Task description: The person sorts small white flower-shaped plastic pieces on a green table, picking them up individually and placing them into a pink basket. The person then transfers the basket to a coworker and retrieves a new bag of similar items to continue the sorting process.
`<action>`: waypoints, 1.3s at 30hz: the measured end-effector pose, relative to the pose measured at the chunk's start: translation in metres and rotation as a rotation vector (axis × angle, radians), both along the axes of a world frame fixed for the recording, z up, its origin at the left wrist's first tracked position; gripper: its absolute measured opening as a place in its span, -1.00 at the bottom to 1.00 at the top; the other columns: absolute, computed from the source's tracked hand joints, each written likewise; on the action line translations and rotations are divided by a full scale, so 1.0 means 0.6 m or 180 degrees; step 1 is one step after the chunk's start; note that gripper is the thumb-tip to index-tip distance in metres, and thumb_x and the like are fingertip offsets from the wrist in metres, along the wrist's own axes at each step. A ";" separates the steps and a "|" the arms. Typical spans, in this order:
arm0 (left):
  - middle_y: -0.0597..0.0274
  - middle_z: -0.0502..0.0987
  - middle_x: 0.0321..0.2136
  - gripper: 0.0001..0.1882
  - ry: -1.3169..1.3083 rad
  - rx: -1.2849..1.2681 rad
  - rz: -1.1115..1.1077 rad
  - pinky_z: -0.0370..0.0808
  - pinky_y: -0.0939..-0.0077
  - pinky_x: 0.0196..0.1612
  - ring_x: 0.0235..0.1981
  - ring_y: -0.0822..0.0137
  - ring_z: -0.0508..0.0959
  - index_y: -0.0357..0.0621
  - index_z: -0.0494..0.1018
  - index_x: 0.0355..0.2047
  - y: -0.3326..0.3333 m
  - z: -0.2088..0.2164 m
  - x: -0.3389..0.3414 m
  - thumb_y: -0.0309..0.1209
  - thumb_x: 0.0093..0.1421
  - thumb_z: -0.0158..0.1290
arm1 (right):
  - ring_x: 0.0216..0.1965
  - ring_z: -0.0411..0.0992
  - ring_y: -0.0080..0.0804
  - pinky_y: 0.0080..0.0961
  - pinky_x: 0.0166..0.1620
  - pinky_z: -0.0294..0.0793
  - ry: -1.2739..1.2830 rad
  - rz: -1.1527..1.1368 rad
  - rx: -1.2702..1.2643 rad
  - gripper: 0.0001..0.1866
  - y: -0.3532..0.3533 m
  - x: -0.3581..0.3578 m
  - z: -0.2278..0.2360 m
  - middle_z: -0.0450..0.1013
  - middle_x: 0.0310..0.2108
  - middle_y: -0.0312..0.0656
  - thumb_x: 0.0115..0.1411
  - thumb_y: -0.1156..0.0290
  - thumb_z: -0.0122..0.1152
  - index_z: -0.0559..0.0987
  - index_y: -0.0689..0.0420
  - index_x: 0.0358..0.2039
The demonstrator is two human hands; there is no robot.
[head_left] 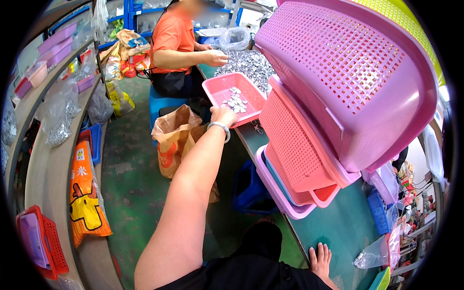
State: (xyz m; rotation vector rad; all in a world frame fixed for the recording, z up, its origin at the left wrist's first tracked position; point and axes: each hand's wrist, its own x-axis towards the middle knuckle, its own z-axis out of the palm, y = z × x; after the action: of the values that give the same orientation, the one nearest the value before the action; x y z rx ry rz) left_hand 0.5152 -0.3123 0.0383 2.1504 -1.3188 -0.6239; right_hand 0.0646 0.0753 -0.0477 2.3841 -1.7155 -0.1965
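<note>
The left hand (223,116) is stretched forward, its fingers closed on the near rim of a pink tray (251,94) holding a few small silvery metal pieces (235,102), at twelve o'clock on the green table (338,227). The right hand (320,258) lies flat and spread on the table edge at five o'clock, holding nothing. An orange sack with a cartoon print (84,193) hangs at nine o'clock; a brown paper bag (176,137) stands below the tray. Stacked pink baskets (338,82) block the view at two o'clock.

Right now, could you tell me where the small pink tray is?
The small pink tray sits upper centre on the green table, gripped at its near edge by the left hand, beside the leaning baskets.
</note>
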 end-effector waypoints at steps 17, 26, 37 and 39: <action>-0.12 0.45 -0.16 -0.68 -0.0573 -0.0077 -0.0368 0.31 0.48 -0.02 -0.07 0.01 0.40 -0.31 0.51 -0.28 -0.019 -0.018 0.007 -0.40 -0.02 -0.06 | 0.15 0.01 0.19 0.14 0.12 -0.03 -0.0019 0.0023 0.0006 -0.41 -0.001 0.003 0.004 0.02 0.13 0.15 -0.07 0.38 0.06 0.21 0.04 0.04; -0.02 0.52 -0.23 -0.69 -0.0499 -0.0123 -0.0325 0.28 0.51 -0.02 -0.08 0.04 0.37 -0.31 0.52 -0.31 -0.011 -0.013 0.003 -0.40 -0.02 -0.07 | 0.16 -0.02 0.19 0.15 0.12 -0.05 0.0041 -0.0012 0.0010 -0.40 0.003 -0.007 -0.005 0.00 0.15 0.15 -0.06 0.33 0.06 0.21 0.04 0.05; -0.13 0.30 0.00 -0.61 -0.0189 0.0163 -0.0236 0.30 0.50 0.03 0.02 0.06 0.34 -0.23 0.44 -0.13 -0.024 -0.015 0.008 -0.36 0.01 -0.07 | 0.17 -0.04 0.20 0.13 0.14 -0.09 -0.0052 -0.0106 0.0171 -0.39 0.000 0.005 0.006 -0.01 0.15 0.15 -0.05 0.29 0.07 0.20 0.06 0.06; -0.11 0.43 -0.11 -0.64 -0.0214 0.0019 -0.0197 0.28 0.55 0.04 0.06 0.10 0.27 -0.34 0.47 -0.21 -0.033 -0.027 0.010 -0.40 -0.01 -0.05 | 0.17 -0.04 0.19 0.13 0.15 -0.09 0.0008 -0.0083 0.0171 -0.39 -0.001 0.003 0.006 -0.01 0.15 0.15 -0.04 0.29 0.06 0.19 0.06 0.07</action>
State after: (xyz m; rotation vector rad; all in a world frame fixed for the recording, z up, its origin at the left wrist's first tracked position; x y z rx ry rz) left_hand 0.5210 -0.3321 0.0223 2.1595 -1.4255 -0.5853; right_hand 0.0662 0.0746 -0.0442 2.3989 -1.7626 -0.2525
